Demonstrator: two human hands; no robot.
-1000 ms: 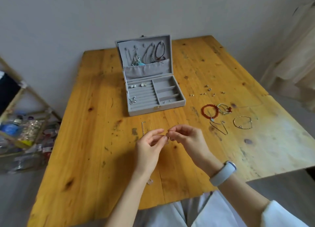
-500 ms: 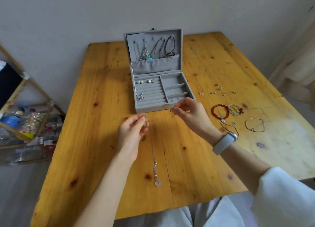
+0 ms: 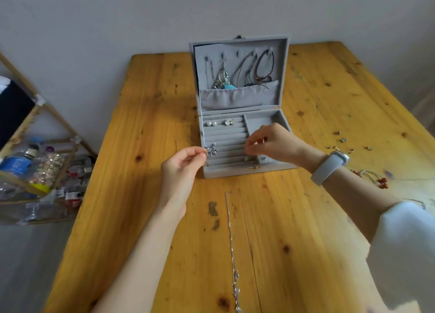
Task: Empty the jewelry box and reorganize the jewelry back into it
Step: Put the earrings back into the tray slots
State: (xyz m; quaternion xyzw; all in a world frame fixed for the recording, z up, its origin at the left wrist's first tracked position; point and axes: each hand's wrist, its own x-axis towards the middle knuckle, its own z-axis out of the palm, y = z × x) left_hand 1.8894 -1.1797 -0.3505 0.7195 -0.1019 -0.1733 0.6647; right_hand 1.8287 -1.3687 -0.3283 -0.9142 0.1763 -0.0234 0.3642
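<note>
I see my left hand [image 3: 182, 165] pinching something small beside the silver earrings [image 3: 211, 150] in the open jewelry box [image 3: 242, 134] on the bench [image 3: 146, 195]; my right hand [image 3: 270, 142] pinches over the ring rolls, though I cannot tell what.

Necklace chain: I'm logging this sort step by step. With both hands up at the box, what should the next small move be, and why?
Probably lift both ends toward a free hook in the lid. The left hand and right hand each pinch near the jewelry box, and the necklace chain trails on the table.
</note>
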